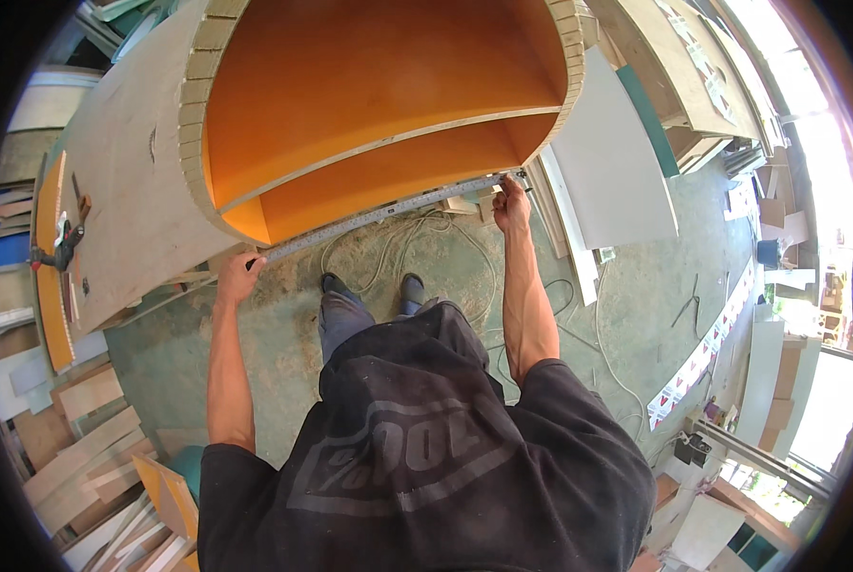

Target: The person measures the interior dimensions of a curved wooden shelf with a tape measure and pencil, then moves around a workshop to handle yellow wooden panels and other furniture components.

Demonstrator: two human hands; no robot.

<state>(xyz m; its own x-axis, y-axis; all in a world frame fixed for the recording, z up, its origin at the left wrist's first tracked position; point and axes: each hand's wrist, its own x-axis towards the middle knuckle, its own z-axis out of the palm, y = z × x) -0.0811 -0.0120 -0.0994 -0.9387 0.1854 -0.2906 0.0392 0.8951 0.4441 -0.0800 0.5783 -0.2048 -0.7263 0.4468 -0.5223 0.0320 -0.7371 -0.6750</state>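
A long silver steel ruler [388, 211] with dark markings lies along the lower front edge of a rounded wooden cabinet [388, 86], whose inside is orange and split by one shelf [388, 145]. My left hand [239, 276] is closed at the ruler's left end, beside the cabinet's lower left corner; a small dark bit shows between thumb and finger. Higher up at the right end, my right hand [512, 207] pinches the ruler near the cabinet's lower right corner. A thin dark tip sticks out beside its fingers; I cannot tell what it is.
Coiled pale cable [402, 243] lies on the floor by my feet. A clamp [62, 243] grips an orange-faced panel at left, above stacked wood offcuts [88, 458]. A large grey-white panel [617, 162] leans on the right, near a wooden cabinet [703, 67].
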